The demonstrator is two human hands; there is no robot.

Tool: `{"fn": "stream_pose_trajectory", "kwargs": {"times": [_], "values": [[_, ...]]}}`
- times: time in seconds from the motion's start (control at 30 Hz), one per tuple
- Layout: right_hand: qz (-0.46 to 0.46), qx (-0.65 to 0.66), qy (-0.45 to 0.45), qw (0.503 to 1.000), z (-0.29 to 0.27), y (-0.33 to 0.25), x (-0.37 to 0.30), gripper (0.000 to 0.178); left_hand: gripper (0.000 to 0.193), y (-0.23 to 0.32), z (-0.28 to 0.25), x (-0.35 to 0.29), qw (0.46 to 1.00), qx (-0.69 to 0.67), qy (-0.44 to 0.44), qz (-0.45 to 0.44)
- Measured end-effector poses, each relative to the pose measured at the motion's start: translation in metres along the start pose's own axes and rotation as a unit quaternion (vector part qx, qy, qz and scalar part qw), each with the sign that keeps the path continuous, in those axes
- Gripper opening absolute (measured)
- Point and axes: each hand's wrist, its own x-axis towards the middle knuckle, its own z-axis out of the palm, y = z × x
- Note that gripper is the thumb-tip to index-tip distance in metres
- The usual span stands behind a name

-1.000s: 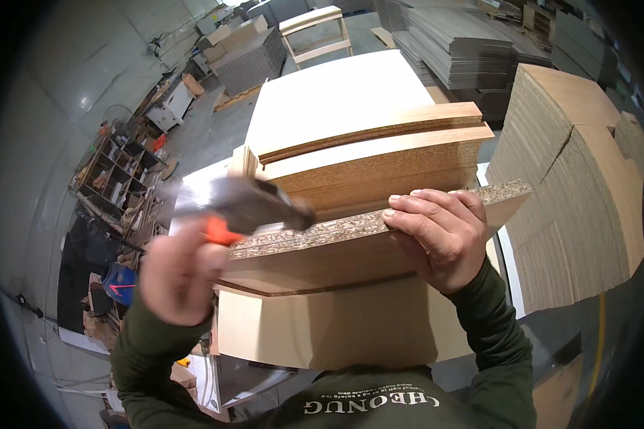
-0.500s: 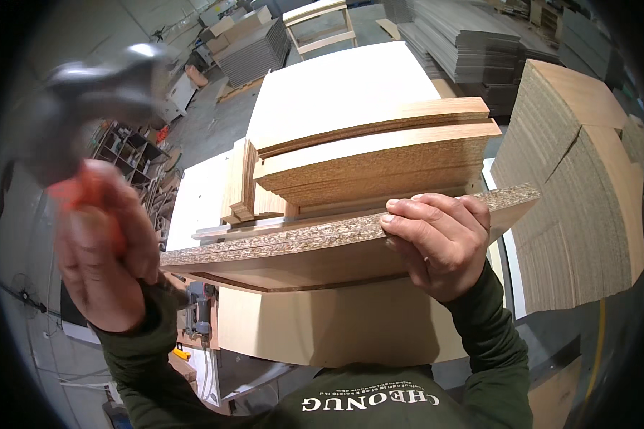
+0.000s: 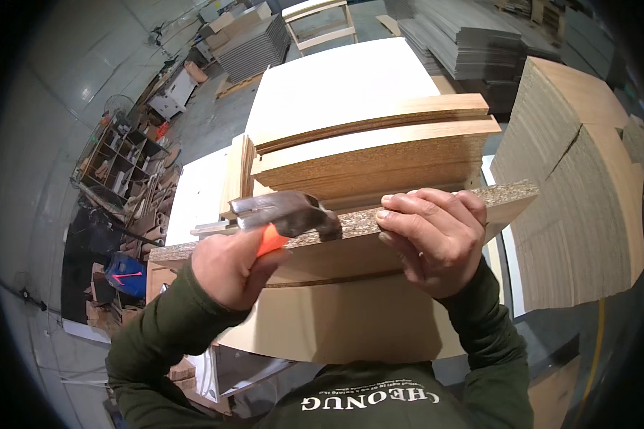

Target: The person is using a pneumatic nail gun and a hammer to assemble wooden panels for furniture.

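Note:
My left hand (image 3: 225, 268) is closed around the orange handle of a claw hammer (image 3: 286, 213). The hammer's striking face is down at the top edge of a particleboard panel (image 3: 343, 257); whether it touches cannot be made out for certain. That panel stands on its long edge in front of me, its rough chip core showing along the top. Right of the hammer head, my right hand (image 3: 440, 239) grips the panel, fingers over the top edge and thumb on the near side. Anything small between fingertips and edge is hidden.
Beyond the panel lie stacked wood-faced boards (image 3: 379, 161) and a large white sheet (image 3: 336, 86). A tall board stack (image 3: 572, 207) stands at right. Below the panel is a pale board (image 3: 336, 322). At left are a blue barrel (image 3: 125, 275) and a shelf rack (image 3: 114, 168).
My left hand has swung the hammer from the raised upper left down and rightward to the panel's edge. My right hand keeps its grip in nearly the same place.

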Motion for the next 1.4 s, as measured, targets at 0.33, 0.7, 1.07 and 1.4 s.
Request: {"fn": "stream_pose_trajectory", "kwargs": {"times": [0.33,0.7,1.07,1.4], "values": [[0.02,-0.071,-0.025,0.997,-0.036,0.025,-0.012,0.016,0.023,0.008,-0.018,0.001,0.994,0.006,0.085,0.067],[0.014,-0.039,-0.016,0.999,-0.033,0.025,-0.01,0.019,0.027,0.032,-0.015,0.028,0.994,0.033,0.006,0.102],[0.023,-0.05,0.0,0.998,-0.03,0.032,-0.012,0.018,0.02,0.032,0.002,0.036,0.996,0.046,0.022,0.071],[0.17,0.093,0.043,0.98,-0.054,0.073,-0.026,0.078,0.024,0.032,0.009,0.02,0.998,-0.026,0.049,-0.006]]}}
